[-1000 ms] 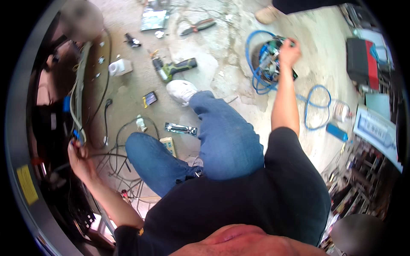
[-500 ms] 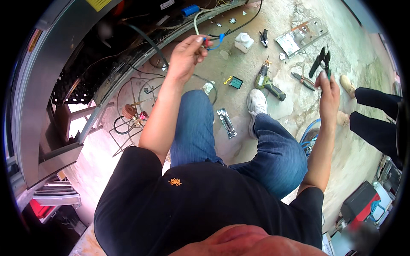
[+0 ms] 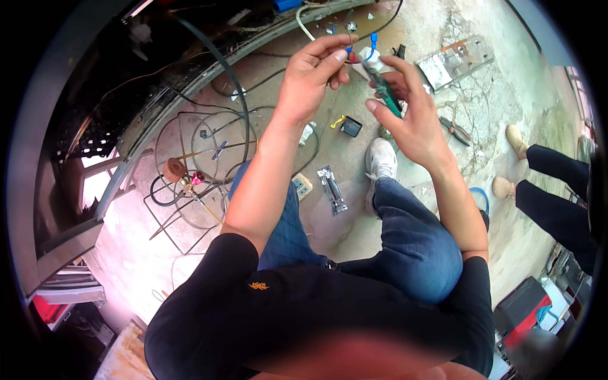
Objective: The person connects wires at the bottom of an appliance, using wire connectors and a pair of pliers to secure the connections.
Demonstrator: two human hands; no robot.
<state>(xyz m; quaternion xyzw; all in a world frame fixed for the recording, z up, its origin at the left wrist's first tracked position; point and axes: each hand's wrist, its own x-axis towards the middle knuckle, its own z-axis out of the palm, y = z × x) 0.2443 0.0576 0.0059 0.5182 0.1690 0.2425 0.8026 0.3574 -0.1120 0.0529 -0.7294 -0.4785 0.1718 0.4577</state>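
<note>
My left hand (image 3: pixel 308 82) pinches thin wires with small red and blue connectors (image 3: pixel 350 52) at the upper middle, beside a blue terminal (image 3: pixel 373 39) on a looped wire. Just to its right, my right hand (image 3: pixel 411 126) grips a green-handled hand tool (image 3: pixel 386 92); its jaws are at the connectors, partly blurred, and I cannot tell whether they touch. A white cable (image 3: pixel 304 25) runs from the open dark metal appliance (image 3: pixel 95 76) near the wires. A white plastic bottle (image 3: pixel 370 58) stands behind the tool.
Pliers (image 3: pixel 455 131), a metal plate (image 3: pixel 455 63), a small black tray (image 3: pixel 351 125), a silver packet (image 3: pixel 332 190), a power strip (image 3: pixel 301 187) and a torch set with hoses (image 3: pixel 187 180) lie on the floor. Another person's legs (image 3: pixel 551 164) are at the right; a toolbox (image 3: pixel 519 304) sits lower right.
My right hand has lifted a tool from beside the blue hose and moved it left to the wires by my left hand. The view has swung round toward the appliance.
</note>
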